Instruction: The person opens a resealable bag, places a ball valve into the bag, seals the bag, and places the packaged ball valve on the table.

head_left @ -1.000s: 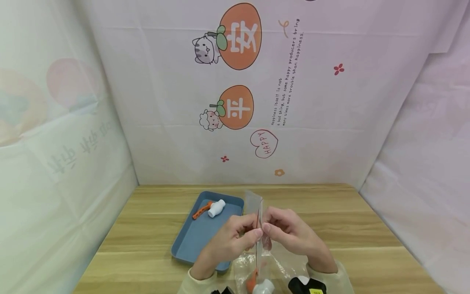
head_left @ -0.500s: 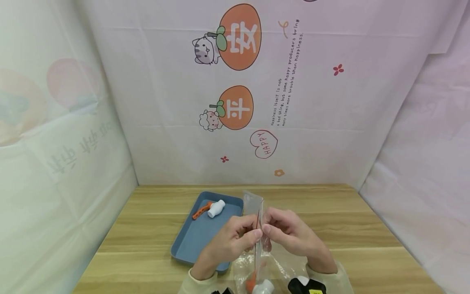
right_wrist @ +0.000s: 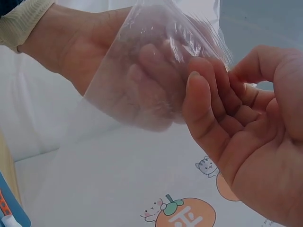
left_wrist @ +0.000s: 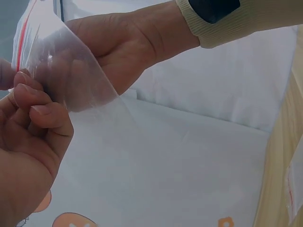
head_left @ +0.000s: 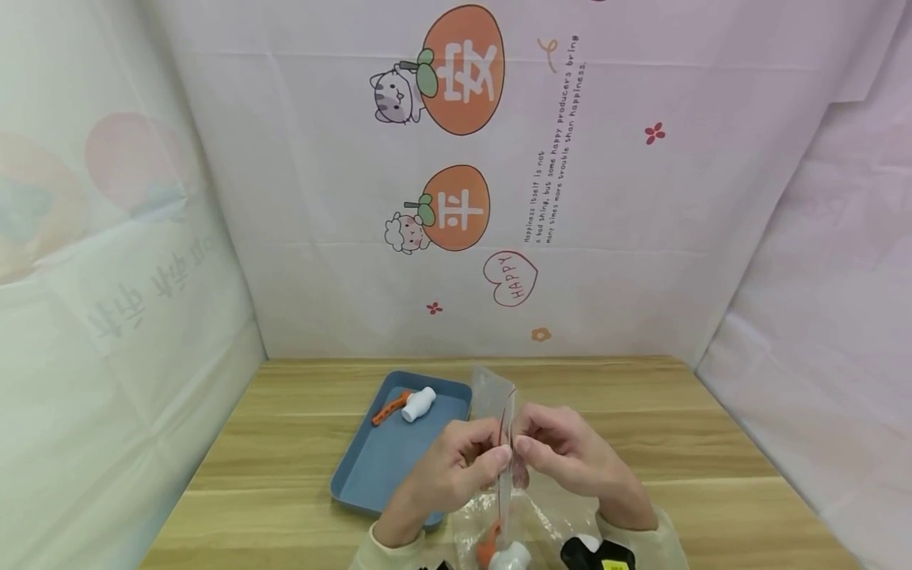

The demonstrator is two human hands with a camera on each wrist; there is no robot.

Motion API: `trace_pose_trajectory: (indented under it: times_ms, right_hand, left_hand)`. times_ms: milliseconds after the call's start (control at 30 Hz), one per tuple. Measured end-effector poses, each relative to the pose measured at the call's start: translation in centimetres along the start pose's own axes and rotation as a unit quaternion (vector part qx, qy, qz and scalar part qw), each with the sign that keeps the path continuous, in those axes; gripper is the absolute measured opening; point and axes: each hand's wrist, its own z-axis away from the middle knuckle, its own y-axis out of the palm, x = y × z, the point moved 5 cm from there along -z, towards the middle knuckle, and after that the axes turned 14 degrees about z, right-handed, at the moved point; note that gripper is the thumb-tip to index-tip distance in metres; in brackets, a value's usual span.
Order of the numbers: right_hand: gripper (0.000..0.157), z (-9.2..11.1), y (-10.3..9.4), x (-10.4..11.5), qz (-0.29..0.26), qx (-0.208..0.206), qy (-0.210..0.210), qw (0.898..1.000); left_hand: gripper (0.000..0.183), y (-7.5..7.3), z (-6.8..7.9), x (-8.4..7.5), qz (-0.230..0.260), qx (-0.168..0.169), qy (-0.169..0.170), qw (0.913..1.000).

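Note:
A clear zip-lock bag with a red line along its mouth stands upright between my hands. My left hand pinches it from the left, thumb and fingertips near the red line. From the other side, my right hand pinches the bag's film between thumb and curled fingers. In the left wrist view, the right hand shows partly through the clear film. Below the hands, near the front edge, an orange piece and a white piece show at more clear plastic.
A blue tray lies to the left on the wooden table. In it are a white barrel-shaped piece and an orange strip with holes. White printed cloth hangs behind and at both sides.
Both hands and the bag shift very slightly right. The bag's top edge bows a little more, and both hands keep their pinch. The tray's things stay put.

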Motion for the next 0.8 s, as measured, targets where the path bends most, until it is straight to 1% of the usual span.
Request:
trace_pose_trajectory:
  times_ms: [100,200,267,333,467,600,667,800]
  right_hand:
    - [0.013,0.2,-0.1,-0.3,0.008,0.002,0.016,1.000]
    - [0.013,0.3,-0.1,-0.5,0.021,0.002,0.027,0.999]
    - [0.016,0.3,-0.1,-0.5,0.033,0.000,0.035,0.999]
    - [0.020,0.2,-0.2,-0.5,0.057,-0.007,0.051,0.997]
    - [0.028,0.2,-0.4,-0.6,0.117,-0.021,0.102,0.988]
    - [0.029,0.5,-0.5,-1.1,0.156,-0.029,0.148,0.976]
    - [0.029,0.5,-0.5,-1.2,0.166,-0.031,0.159,0.973]
    - [0.028,0.5,-0.7,-1.4,0.184,-0.038,0.166,0.968]
  left_hand:
    - [0.019,0.0,0.0,0.0,-0.014,-0.012,-0.011,0.9998]
    - [0.019,-0.1,0.0,-0.1,-0.040,-0.017,-0.014,0.9990]
    - [0.020,-0.2,-0.1,-0.2,-0.065,-0.022,-0.011,0.9976]
    - [0.021,-0.4,-0.1,-0.3,-0.098,-0.029,-0.006,0.9948]
    - [0.027,-0.9,0.0,-0.4,-0.155,-0.056,-0.009,0.9863]
    - [0.029,-1.4,0.2,-0.4,-0.184,-0.081,-0.023,0.9794]
    - [0.029,-1.7,0.3,-0.4,-0.194,-0.092,-0.028,0.9763]
    - [0.028,-2.3,0.5,-0.6,-0.206,-0.108,-0.038,0.9718]
